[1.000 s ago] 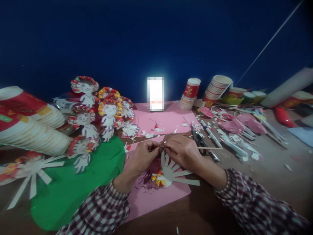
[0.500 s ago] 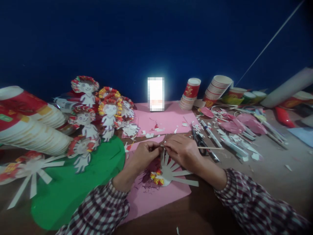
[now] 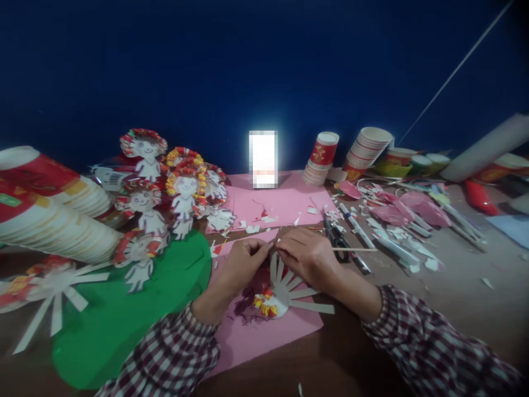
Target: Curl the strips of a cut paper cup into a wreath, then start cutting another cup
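Note:
A cut-open paper cup point(image 3: 281, 298) lies on the pink sheet, its straight white strips fanned out and its lower left edge rolled into red and yellow curls. My left hand point(image 3: 242, 267) pinches at the upper end of one strip, thumb against forefinger. Close beside it, my right hand point(image 3: 309, 253) is closed, fingertips nearly meeting the left ones. A thin pale stick point(image 3: 355, 250) juts out to the right from under my right hand. What sits exactly between the fingertips is mostly hidden.
Paper dolls with curled rims point(image 3: 185, 190) stand at the left on a green mat point(image 3: 165, 309), near stacked paper cups point(image 3: 74, 226). Scissors point(image 3: 341, 237), markers point(image 3: 357, 226) and paper scraps lie right. More cup stacks point(image 3: 367, 149) and a bright blurred screen point(image 3: 263, 160) stand behind.
My left fingers have shifted slightly and their tips are straighter against the strip. The cut cup and the stick have moved a little to the left.

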{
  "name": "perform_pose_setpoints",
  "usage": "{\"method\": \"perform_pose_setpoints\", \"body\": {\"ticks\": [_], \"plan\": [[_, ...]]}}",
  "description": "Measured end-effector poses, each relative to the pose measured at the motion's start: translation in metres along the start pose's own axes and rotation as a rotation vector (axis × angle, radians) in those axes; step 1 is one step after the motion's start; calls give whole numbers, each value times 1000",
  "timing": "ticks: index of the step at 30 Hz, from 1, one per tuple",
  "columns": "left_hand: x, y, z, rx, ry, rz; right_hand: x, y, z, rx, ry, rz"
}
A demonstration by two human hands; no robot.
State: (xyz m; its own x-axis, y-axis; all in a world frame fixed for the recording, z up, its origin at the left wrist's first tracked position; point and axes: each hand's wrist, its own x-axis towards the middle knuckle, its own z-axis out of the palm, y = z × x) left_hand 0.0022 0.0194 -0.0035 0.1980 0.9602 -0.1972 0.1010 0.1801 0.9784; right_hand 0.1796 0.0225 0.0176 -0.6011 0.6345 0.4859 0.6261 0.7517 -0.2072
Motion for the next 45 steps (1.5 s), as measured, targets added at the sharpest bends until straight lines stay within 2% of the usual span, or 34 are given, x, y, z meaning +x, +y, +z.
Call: {"method": "perform_pose_setpoints", "body": {"ticks": [5, 18, 29, 38, 45], "plan": [[-1, 2, -1, 43, -15, 37, -2, 1, 3, 35, 22, 25], [0, -3, -4, -58, -46, 16, -2, 2, 2, 59, 6, 70], [0, 3, -2, -175, -70, -20, -5, 2, 6, 62, -3, 109], [1, -2, -4, -135, -72, 25, -2, 1, 1, 10, -66, 32], [-1, 3, -2, -266, -111, -62, -2, 1, -1, 24, -19, 39]]}}
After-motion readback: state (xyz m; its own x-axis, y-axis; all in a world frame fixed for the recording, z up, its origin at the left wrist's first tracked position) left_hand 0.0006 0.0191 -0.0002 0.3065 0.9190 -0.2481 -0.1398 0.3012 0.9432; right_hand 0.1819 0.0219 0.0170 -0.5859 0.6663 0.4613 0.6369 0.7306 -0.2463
